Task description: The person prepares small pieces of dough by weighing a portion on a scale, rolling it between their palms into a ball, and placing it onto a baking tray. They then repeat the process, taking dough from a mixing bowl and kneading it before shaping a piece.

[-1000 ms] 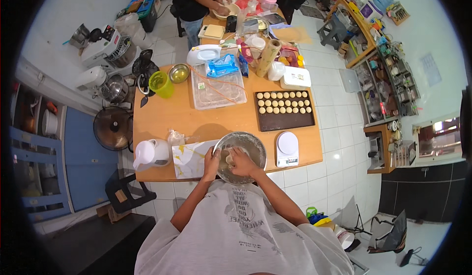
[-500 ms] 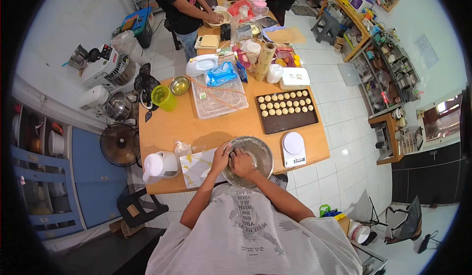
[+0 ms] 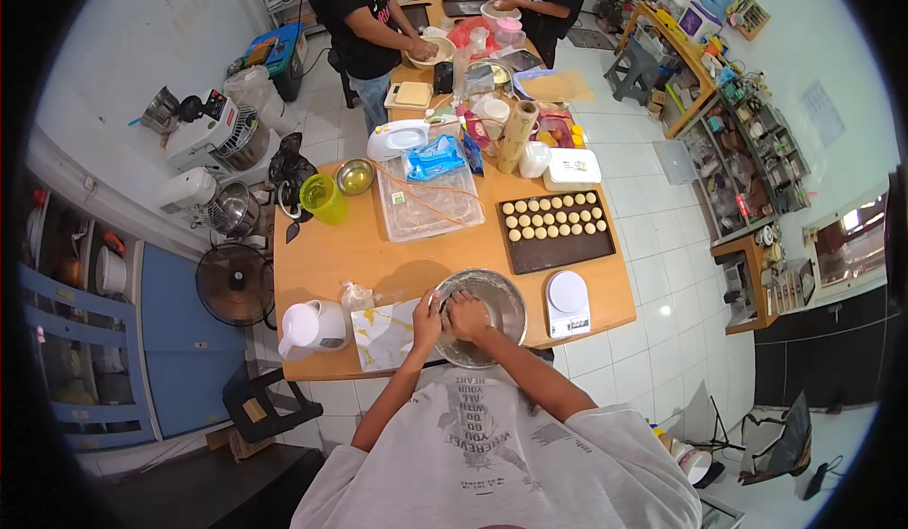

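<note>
Round metal bowl (image 3: 504, 308), mouth facing up.
Left hand (image 3: 427, 321) clamped on its left rim; right hand (image 3: 468, 319) inside, grip indiscernible.

Viewed from the left of two head-worn fisheye cameras, facing down and forward along the table (image 3: 340, 245); close above the near shirt (image 3: 492, 463) and bowl (image 3: 503, 307), well apart from the table's far end; taking in cabinets (image 3: 194, 340) at left and shelves (image 3: 757, 150) at right.

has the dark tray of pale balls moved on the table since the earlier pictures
No. The dark tray keeps its place behind the white scale, near the table's right edge; the whole view has shifted slightly.
</note>
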The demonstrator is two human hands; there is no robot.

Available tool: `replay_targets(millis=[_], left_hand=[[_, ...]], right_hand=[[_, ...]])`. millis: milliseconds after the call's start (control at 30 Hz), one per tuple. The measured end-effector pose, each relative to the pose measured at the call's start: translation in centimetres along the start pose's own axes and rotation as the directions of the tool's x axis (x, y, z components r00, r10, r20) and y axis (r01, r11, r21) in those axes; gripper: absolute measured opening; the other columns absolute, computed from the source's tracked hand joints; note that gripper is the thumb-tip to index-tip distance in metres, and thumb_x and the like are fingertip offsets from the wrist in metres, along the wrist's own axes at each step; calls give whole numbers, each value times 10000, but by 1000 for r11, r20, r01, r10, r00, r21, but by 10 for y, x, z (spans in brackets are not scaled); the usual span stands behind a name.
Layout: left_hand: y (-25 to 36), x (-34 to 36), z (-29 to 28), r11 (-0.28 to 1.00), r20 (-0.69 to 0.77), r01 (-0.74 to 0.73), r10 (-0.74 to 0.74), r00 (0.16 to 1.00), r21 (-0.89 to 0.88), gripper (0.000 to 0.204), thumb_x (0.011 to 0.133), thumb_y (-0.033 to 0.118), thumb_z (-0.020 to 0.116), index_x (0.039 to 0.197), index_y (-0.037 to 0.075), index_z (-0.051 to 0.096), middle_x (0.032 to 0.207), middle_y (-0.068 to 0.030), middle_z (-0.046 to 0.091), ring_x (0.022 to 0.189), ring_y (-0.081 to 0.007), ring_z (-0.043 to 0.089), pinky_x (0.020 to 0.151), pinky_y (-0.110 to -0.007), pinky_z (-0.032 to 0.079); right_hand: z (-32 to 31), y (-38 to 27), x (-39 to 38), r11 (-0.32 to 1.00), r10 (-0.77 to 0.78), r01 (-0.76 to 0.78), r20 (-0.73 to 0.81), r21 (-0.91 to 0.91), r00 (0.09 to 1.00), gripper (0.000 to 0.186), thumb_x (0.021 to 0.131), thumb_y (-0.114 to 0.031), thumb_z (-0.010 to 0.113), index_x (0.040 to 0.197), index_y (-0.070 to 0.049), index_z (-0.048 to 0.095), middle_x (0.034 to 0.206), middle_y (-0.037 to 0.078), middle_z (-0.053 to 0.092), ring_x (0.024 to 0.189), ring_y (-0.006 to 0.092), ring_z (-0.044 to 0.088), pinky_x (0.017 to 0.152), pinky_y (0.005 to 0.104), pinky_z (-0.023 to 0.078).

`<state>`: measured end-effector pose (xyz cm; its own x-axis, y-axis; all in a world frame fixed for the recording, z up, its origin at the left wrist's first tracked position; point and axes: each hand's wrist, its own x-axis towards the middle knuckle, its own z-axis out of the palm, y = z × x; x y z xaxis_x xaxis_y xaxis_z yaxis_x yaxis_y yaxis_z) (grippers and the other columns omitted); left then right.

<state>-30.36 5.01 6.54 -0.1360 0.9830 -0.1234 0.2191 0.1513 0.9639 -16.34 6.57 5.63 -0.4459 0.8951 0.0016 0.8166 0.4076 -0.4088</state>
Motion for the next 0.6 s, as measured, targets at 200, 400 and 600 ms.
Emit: replay_targets(millis=[200,400,600], left_hand=[[-11,0,-1,999,-57,-49,48,997,-14,413,1116,328,509,1297,-19,639,1129,-230,730,1024,-297,684,923,-381,510],[-4,-5,10,995,21,-94,94,995,24,376,1113,294,520,1293,-15,638,1067,-248,726,914,-303,670,853,-378,515],[6,-7,7,1000,88,9,-10,996,14,415,1108,308,540,1322,-36,628,1221,-210,718,1147,-261,665,988,-360,495]], right_hand=[[-2,11,-30,989,-128,138,-153,52,980,420,875,-267,679,1172,23,609,1192,263,545,1062,400,583,923,494,500],[-13,23,-67,958,89,-143,217,247,972,590,842,-201,732,1347,50,557,1374,309,519,1319,477,483,1164,526,369],[-25,26,-57,966,191,-219,188,141,964,568,811,-213,776,1283,20,562,1349,256,554,1283,427,572,1067,526,495]])
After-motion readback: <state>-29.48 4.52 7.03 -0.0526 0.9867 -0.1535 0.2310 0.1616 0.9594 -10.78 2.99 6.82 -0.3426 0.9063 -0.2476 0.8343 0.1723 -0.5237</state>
